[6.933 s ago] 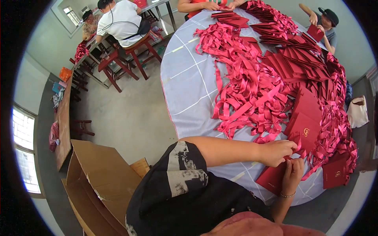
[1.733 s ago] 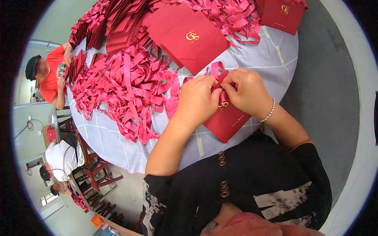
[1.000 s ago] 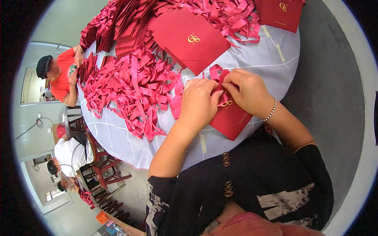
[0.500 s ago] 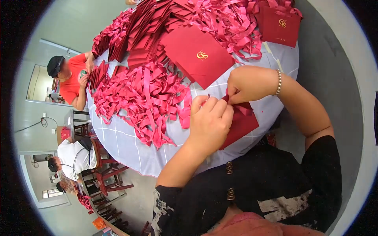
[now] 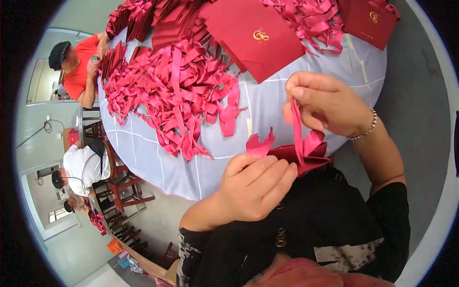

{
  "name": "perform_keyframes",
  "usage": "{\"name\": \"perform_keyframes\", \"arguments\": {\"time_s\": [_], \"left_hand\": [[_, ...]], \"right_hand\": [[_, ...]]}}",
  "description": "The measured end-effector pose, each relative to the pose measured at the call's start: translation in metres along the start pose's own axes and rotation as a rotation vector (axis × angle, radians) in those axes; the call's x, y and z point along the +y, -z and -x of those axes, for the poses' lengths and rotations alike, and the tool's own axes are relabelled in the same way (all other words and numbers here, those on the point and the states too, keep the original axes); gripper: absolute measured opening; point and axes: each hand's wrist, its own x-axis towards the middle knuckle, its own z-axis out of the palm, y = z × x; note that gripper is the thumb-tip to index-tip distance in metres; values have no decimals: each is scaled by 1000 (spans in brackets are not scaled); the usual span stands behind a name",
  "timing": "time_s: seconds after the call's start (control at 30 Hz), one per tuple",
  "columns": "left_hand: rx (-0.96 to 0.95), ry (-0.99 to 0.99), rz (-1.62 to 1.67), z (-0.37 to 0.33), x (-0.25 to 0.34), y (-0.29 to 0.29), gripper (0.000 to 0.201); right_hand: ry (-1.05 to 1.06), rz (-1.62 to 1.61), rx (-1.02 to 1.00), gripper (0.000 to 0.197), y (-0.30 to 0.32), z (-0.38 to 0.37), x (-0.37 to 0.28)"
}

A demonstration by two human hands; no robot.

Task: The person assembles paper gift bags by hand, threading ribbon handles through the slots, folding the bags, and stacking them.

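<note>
Close to my body, a dark red paper bag [image 5: 315, 162] is tipped so its open edge shows. My left hand [image 5: 260, 186] is closed on it, the fingers wrapped over its near side. A pink-red ribbon [image 5: 297, 126] runs up from the bag to my right hand [image 5: 327, 105], which pinches its upper end between thumb and fingers. A shorter ribbon end [image 5: 260, 144] with a notched tip sticks up beside my left hand. My left fingertips cover part of the bag.
Loose ribbons [image 5: 177, 91] lie heaped on the checked cloth [image 5: 215, 172]. Flat red bags [image 5: 260, 43] and folded stacks [image 5: 174, 24] sit farther back, with another bag [image 5: 370, 21] at far right. A person in orange [image 5: 81, 71] works across the table; others sit at left.
The bag was lying flat and is now raised and tilted nearer my body. My right hand has moved right, drawing the ribbon up; my left hand has moved toward me.
</note>
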Motion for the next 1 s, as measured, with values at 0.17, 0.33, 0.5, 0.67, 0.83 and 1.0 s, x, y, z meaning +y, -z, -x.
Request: {"name": "perform_keyframes", "arguments": {"time_s": [0.17,0.33,0.5,0.67,0.83,1.0], "left_hand": [[-58,-36,12,-2,0,-5,35],[-48,5,22,-2,0,-10,34],[-45,30,43,-4,-5,-12,33],[-68,-9,52,-9,-8,-11,31],[-55,4,41,-6,-6,-12,30],[-49,45,47,-9,-5,-12,26]], "right_hand": [[-224,317,-207,20,9,-25,21],[-312,562,-471,28,18,-40,31],[-174,649,-506,35,23,-40,37],[-331,473,-417,44,21,-37,36],[-217,445,-462,57,25,-42,59],[-202,423,-323,59,21,-39,57]]}}
